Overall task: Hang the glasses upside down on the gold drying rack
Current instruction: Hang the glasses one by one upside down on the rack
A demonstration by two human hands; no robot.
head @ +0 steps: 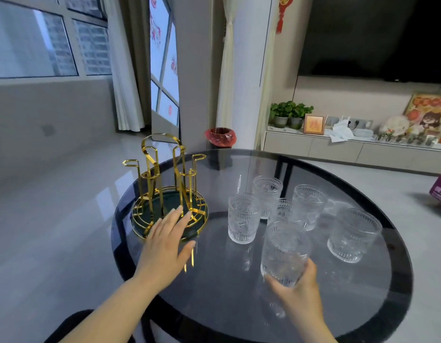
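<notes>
Fingers (304, 276) of the right hand (298, 293) are wrapped around the base of a ribbed glass (285, 253), clamped on it from below and behind; the glass stands mouth-up, lifted just clear of the dark round tabletop (239, 318) or only just leaving it, which cannot be told. The left hand (165, 246) lies flat and spread, fingers apart, holding nothing, its fingertips resting on the near rim of the gold drying rack (168, 191), apparently steadying it.

What the coming move turns on: the rack lies to the left of and beyond the held glass, well apart from it, and its prongs point upward while the glass's long axis is also upright with the mouth on top. So the glass probably has to be turned over before it can go down over a prong. The right hand is the one carrying; the left is nearer the rack.

Five more glasses (244, 219) wait upright on the tabletop, right of the rack. No prong carries a glass yet.
</notes>
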